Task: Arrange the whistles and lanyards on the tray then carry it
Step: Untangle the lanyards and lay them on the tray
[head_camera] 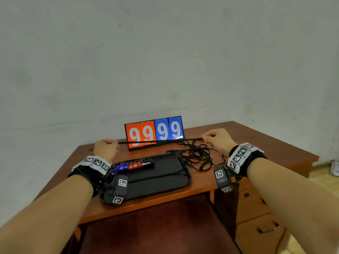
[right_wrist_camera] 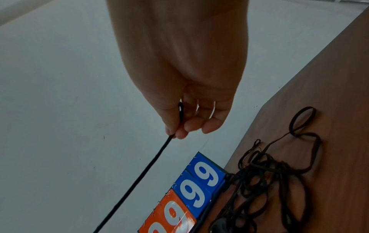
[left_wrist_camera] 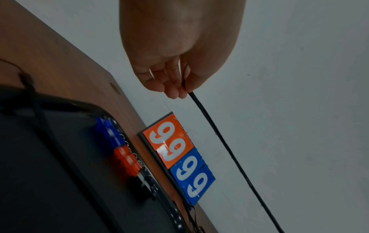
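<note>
A black lanyard (head_camera: 159, 141) is stretched taut between my two hands, above the desk and in front of the scoreboard. My left hand (head_camera: 107, 146) pinches one end of it (left_wrist_camera: 186, 88), and my right hand (head_camera: 213, 137) pinches the other end (right_wrist_camera: 175, 130). A black tray (head_camera: 165, 178) lies below on the desk. Along its far rim sits a row of whistles (head_camera: 134, 165): blue, then red, then black. A tangled pile of black lanyards (head_camera: 198, 154) lies on the desk to the right of the tray.
A flip scoreboard (head_camera: 155, 132) showing 99 in orange and 99 in blue stands at the desk's back edge against the wall. The wooden desk (head_camera: 275, 149) has drawers (head_camera: 256, 213) at the lower right.
</note>
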`<act>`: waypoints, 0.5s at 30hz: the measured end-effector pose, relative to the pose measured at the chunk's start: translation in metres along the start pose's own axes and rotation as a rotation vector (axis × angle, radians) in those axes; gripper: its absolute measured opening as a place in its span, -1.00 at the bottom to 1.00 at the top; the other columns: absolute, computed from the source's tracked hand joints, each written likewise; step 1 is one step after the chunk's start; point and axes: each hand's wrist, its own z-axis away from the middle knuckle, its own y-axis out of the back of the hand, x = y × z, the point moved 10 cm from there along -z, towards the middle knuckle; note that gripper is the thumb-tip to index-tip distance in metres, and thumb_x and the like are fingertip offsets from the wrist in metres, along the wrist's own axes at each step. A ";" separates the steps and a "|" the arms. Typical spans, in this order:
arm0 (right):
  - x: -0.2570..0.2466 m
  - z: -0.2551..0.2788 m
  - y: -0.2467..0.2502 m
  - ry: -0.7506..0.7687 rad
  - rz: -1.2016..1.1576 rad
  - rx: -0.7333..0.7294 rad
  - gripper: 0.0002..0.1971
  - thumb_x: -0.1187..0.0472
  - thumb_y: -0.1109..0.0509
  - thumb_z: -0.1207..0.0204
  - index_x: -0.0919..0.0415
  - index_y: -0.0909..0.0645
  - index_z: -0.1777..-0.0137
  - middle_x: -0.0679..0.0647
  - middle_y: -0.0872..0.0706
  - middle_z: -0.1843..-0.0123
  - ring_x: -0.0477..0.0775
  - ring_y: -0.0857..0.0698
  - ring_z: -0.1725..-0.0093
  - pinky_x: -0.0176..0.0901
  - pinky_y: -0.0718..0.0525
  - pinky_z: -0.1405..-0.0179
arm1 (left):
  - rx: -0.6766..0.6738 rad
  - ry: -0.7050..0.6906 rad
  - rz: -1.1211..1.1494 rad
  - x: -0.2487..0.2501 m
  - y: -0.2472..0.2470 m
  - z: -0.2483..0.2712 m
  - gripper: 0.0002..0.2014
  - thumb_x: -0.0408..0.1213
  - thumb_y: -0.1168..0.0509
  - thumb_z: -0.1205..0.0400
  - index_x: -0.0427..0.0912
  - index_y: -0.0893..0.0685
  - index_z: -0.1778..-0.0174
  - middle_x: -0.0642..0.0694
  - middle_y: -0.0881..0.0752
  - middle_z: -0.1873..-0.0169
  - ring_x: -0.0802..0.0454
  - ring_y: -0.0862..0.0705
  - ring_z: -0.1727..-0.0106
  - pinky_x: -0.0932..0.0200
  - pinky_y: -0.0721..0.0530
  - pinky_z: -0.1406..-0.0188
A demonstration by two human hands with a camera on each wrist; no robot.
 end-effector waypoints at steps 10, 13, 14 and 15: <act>0.010 0.007 -0.063 -0.154 0.019 -0.142 -0.83 0.38 -0.30 -0.64 0.28 -0.73 -0.05 0.16 -0.80 0.24 -0.07 -0.61 0.46 -0.36 -0.61 0.52 | -0.065 0.066 -0.186 -0.060 0.067 -0.012 -0.81 -0.44 -0.37 -0.57 -0.18 -0.70 0.36 -0.20 -0.71 0.46 -0.07 -0.69 0.44 0.23 -0.54 0.39; 0.019 0.009 -0.076 -0.188 0.028 -0.162 -0.87 0.40 -0.30 -0.63 0.28 -0.69 -0.04 0.23 -0.80 0.21 -0.02 -0.61 0.46 -0.36 -0.60 0.58 | -0.145 0.090 -0.262 -0.076 0.068 -0.012 -0.87 -0.45 -0.36 -0.60 -0.28 -0.73 0.26 -0.20 -0.68 0.48 -0.09 -0.62 0.42 0.25 -0.47 0.48; 0.022 0.009 -0.080 -0.195 0.040 -0.164 -0.88 0.39 -0.31 -0.62 0.28 -0.69 -0.02 0.25 -0.81 0.20 -0.01 -0.62 0.46 -0.36 -0.59 0.59 | -0.169 0.089 -0.291 -0.079 0.067 -0.011 -0.90 -0.46 -0.36 -0.61 -0.31 -0.75 0.21 -0.20 -0.66 0.50 -0.06 -0.59 0.46 0.27 -0.43 0.53; 0.025 0.009 -0.083 -0.197 0.064 -0.164 -0.89 0.38 -0.32 -0.61 0.28 -0.69 0.00 0.26 -0.82 0.19 -0.01 -0.62 0.46 -0.37 -0.58 0.61 | -0.188 0.082 -0.318 -0.081 0.065 -0.009 -0.91 -0.46 -0.36 -0.61 -0.32 -0.76 0.17 -0.20 -0.67 0.50 -0.04 -0.58 0.48 0.27 -0.41 0.54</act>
